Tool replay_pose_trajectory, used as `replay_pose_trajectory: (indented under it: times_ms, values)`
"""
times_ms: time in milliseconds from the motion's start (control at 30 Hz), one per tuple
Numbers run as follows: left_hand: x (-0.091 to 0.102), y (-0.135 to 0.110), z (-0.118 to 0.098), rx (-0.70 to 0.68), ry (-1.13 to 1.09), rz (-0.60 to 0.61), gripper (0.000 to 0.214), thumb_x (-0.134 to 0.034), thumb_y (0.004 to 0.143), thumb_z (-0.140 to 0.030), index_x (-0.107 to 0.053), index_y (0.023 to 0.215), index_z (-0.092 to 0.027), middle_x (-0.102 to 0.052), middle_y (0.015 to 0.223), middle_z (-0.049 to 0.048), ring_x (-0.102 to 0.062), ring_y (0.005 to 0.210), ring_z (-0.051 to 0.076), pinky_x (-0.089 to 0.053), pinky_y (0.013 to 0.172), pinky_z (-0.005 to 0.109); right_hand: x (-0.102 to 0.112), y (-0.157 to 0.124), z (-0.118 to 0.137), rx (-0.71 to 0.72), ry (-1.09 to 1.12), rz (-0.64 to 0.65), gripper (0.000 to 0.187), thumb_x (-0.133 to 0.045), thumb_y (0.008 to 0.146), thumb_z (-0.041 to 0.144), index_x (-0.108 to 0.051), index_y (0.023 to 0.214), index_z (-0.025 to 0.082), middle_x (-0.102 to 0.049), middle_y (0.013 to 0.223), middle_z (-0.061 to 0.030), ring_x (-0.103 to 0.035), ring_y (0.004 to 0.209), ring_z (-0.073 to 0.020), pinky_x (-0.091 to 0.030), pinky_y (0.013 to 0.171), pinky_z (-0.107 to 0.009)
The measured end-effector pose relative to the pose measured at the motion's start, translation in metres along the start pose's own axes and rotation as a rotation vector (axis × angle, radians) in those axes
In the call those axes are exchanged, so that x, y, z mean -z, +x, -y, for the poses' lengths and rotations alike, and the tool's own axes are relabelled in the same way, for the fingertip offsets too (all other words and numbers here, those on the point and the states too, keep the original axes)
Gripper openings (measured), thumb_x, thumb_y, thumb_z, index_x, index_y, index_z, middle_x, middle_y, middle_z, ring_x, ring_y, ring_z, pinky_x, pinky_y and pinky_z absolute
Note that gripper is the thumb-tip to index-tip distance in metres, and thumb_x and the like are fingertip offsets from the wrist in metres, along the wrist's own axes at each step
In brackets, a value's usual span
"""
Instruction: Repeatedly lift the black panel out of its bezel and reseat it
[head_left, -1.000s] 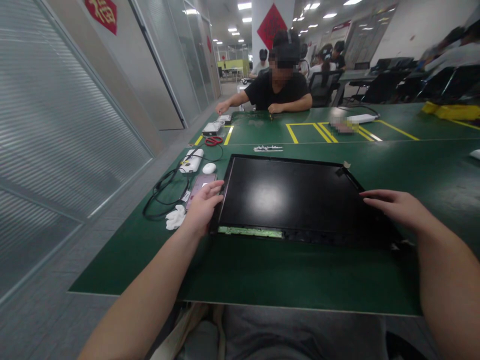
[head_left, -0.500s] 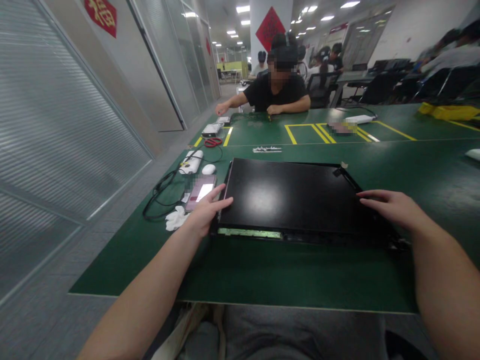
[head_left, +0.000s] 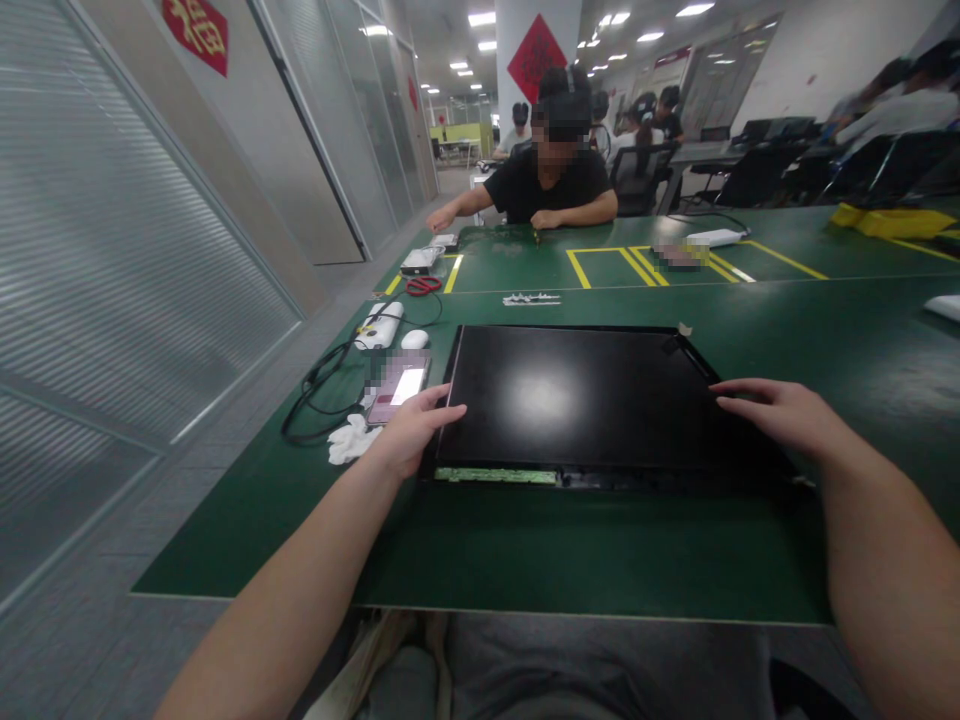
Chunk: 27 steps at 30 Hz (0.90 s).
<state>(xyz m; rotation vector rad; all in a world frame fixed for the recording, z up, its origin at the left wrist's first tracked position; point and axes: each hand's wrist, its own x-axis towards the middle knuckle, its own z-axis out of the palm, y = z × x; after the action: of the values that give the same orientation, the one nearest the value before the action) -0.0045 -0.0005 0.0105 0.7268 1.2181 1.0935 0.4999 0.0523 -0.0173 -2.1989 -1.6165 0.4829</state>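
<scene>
A black display panel (head_left: 577,395) lies face up in its black frame (head_left: 637,478), with a green circuit strip (head_left: 495,476) along the near edge. My left hand (head_left: 414,430) grips the left edge, thumb on top and fingers at the side. At the right edge, my right hand (head_left: 780,412) holds the panel between thumb and fingertips; part of its grip is hidden. A small tab of tape (head_left: 684,330) sticks up at the far right corner.
Left of the panel are a phone (head_left: 401,385), crumpled white tissue (head_left: 351,440), a white mouse (head_left: 415,340), a black cable (head_left: 300,400) and red-handled scissors (head_left: 424,287). White strips (head_left: 531,299) lie beyond the panel. Another person (head_left: 555,180) sits across the green table (head_left: 600,560).
The left side of the panel has come down, and its far edge now sits level in the frame. Both hands stay at the sides. My view has shifted slightly.
</scene>
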Motion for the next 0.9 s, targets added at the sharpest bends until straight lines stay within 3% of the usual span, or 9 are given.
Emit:
replay_pose_trajectory:
  times_ms: [533, 700, 900]
  values:
    - [-0.001, 0.0, 0.0, -0.11, 0.093, 0.037, 0.059, -0.094, 0.054, -0.022, -0.076, 0.11, -0.016, -0.084, 0.101, 0.0087, -0.08, 0.095, 0.03, -0.062, 0.078, 0.035, -0.005, -0.002, 0.001, 0.046, 0.058, -0.032, 0.042, -0.069, 0.071, 0.053, -0.085, 0.103, 0.031, -0.082, 0.1, -0.006, -0.073, 0.101, -0.0321, -0.054, 0.092, -0.045]
    - [-0.003, -0.003, -0.003, -0.169, 0.144, -0.041, 0.058, -0.095, 0.052, -0.024, -0.077, 0.106, -0.017, -0.084, 0.094, 0.0066, -0.079, 0.087, 0.028, -0.063, 0.079, 0.037, -0.005, -0.005, 0.005, 0.043, 0.049, -0.029, 0.043, -0.069, 0.073, 0.052, -0.085, 0.105, 0.029, -0.081, 0.1, -0.0064, -0.073, 0.099, -0.0304, -0.054, 0.09, -0.042]
    - [-0.01, -0.008, -0.001, -0.263, 0.107, -0.039, 0.062, -0.096, 0.061, -0.032, -0.073, 0.117, -0.017, -0.084, 0.107, 0.0094, -0.078, 0.107, 0.031, -0.063, 0.09, 0.036, -0.004, -0.006, 0.008, 0.045, 0.038, -0.02, 0.043, -0.068, 0.074, 0.051, -0.085, 0.107, 0.029, -0.08, 0.098, -0.0066, -0.073, 0.099, -0.0304, -0.054, 0.091, -0.043]
